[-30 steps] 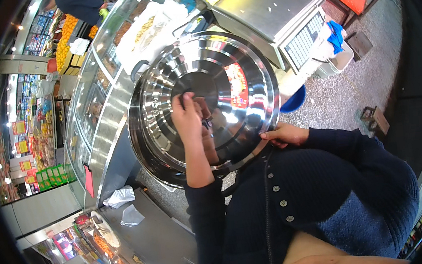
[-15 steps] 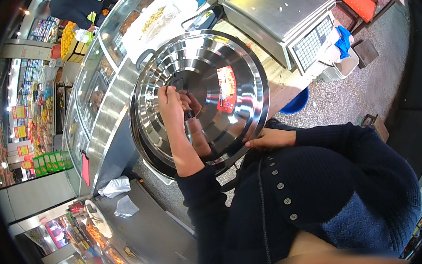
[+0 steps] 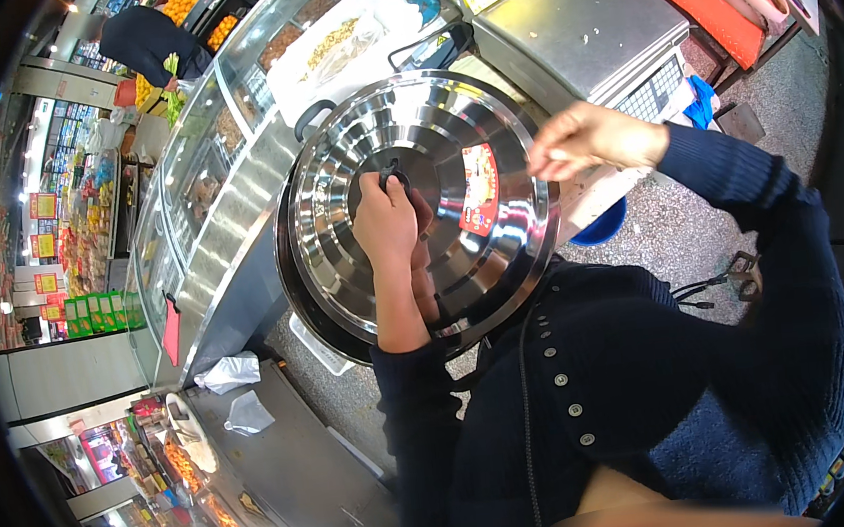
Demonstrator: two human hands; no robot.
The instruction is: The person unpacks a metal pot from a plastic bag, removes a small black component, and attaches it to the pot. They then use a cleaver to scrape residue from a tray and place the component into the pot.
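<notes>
A large shiny steel lid [image 3: 444, 282] with a red and white sticker [image 3: 479, 190] lies over a wide dark pan [image 3: 308, 309]. The pan's rim shows past the lid at the lower left, and a black loop handle [image 3: 314, 118] stands out at the upper left. My left hand [image 3: 385, 222] is closed around the black knob [image 3: 394, 172] in the lid's middle. In the air by the lid's right edge is my right hand [image 3: 592, 138], its fingers loosely bent and apart, holding nothing. What is inside the pan is hidden.
A steel-topped weighing scale [image 3: 582, 24] with a keypad stands beyond the pan. A glass display counter [image 3: 200, 193] runs along the left, with a white tray [image 3: 324, 56] of food at its far end. A blue basin [image 3: 601, 225] sits on the floor. Another person [image 3: 147, 47] bends at the far left.
My right hand has left the rim at the near right and risen beside the lid's right edge. My left hand stays on the knob; lid and pan appear slightly farther right in view.
</notes>
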